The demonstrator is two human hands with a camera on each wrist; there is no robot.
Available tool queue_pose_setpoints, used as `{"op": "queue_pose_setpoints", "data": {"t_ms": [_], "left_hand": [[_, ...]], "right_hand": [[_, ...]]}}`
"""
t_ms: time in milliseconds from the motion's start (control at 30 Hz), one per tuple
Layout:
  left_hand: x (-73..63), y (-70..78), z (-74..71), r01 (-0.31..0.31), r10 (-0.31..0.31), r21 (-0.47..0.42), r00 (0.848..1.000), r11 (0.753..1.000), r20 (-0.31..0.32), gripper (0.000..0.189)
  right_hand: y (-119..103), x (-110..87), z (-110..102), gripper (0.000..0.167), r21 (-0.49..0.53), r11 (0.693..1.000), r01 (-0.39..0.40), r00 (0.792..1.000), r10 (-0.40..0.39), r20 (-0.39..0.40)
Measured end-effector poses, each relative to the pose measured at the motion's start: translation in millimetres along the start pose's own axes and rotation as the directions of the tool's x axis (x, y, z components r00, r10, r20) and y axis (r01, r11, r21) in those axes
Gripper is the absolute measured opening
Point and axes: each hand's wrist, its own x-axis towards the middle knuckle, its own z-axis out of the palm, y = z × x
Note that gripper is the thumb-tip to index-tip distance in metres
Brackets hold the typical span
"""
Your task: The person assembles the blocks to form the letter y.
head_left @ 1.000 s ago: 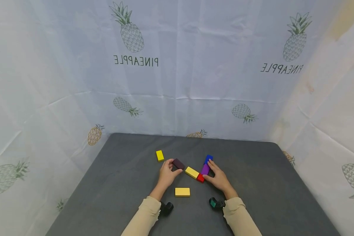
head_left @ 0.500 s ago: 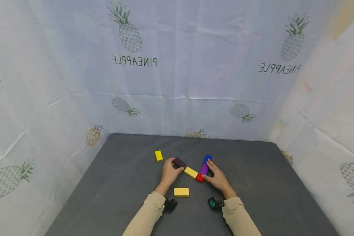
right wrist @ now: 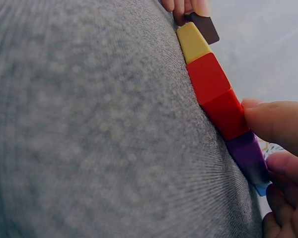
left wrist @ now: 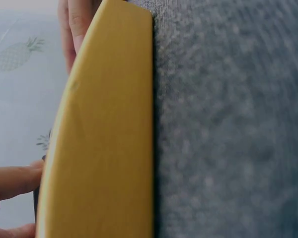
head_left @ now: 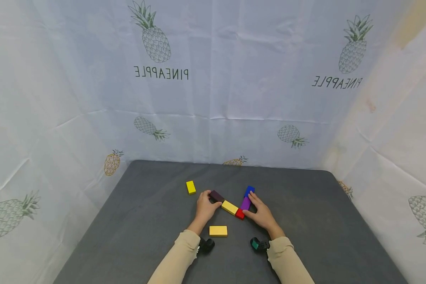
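In the head view my left hand [head_left: 205, 207] pinches a dark brown block [head_left: 217, 196] between thumb and fingers. One end of that block meets a pale yellow block [head_left: 229, 207]. A red block [head_left: 240, 213] follows in line, then a purple block [head_left: 245, 203] and a blue block [head_left: 249, 190] angle away to the far side, so the row bends like a V. My right hand [head_left: 262, 215] rests along this far arm, thumb against the red block and extended fingers by the purple and blue ones. The right wrist view shows that thumb [right wrist: 273, 121] touching the red block.
A bright yellow block [head_left: 191, 187] lies at the far left of the row. Nearer the person, between the forearms, lies another yellow block [head_left: 218, 231], which fills much of the left wrist view. Everything rests on a dark grey table [head_left: 145, 236] with pineapple-print cloth [head_left: 213, 90] behind it.
My left hand has moved the dark brown block slightly right, closing the gap to the pale yellow block. The right hand stays in place on the row.
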Motion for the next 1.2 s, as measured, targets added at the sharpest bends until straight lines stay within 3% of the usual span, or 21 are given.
{"op": "queue_pose_setpoints", "data": {"t_ms": [333,1200], "left_hand": [[-3.3,6.2,4.8,0.001,0.001,0.064,0.999,0.998,-0.041,0.058],[-7.6,5.1,8.7,-0.051,0.058,0.219,0.998,0.974,-0.027,0.058]], "right_hand": [[-0.7,-1.0,0.8,0.078,-0.009,1.0,0.007,1.0,-0.007,-0.005],[1.9,-1.2,1.6,0.079,-0.015,1.0,0.006,1.0,-0.006,-0.009]]}}
